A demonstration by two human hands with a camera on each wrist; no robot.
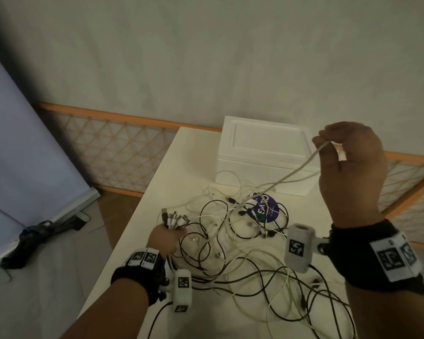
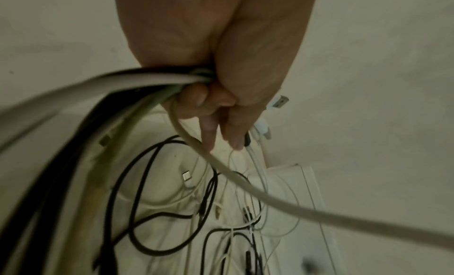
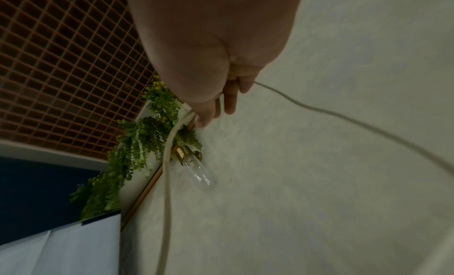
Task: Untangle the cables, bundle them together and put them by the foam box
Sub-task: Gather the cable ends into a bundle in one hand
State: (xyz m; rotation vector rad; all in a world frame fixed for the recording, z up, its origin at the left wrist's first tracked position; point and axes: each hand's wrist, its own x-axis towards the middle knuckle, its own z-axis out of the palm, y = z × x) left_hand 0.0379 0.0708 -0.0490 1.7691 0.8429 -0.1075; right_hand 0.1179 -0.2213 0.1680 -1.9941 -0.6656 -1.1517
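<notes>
Wall [image 1: 206,57] pale, with an orange lattice panel [image 1: 113,148] along its foot. Blue board [image 1: 17,143] leans at far left, a dark heap [image 1: 30,243] on the floor by its base.

White table [image 1: 189,152] runs out from the wall. Foam box [image 1: 262,152], lid on, sits at the table's far end against the wall.

Cables [image 1: 230,241]: black and white, loose tangle across the table's middle and near end, its far loops reaching the foot of the box. A round purple disc [image 1: 267,206] lies under the far strands, just in front of the box.

Right hand [image 1: 353,162] raised above the table, in front of the box's right corner. Thumb and fingertips pinch 1 pale cable [image 1: 301,167]; it slants down taut to the tangle near the disc. The wrist view shows the same cable [image 3: 319,112] passing through the fingers [image 3: 230,102].

Left hand [image 1: 164,238] low at the table's left edge, fist closed round a bunch of cable ends, plugs [image 1: 174,216] fanning out above the knuckles. Wrist view: several black and pale cords [image 2: 147,81] clamped in the curled fingers [image 2: 196,100].

Both wrists carry black bands with tag markers.
</notes>
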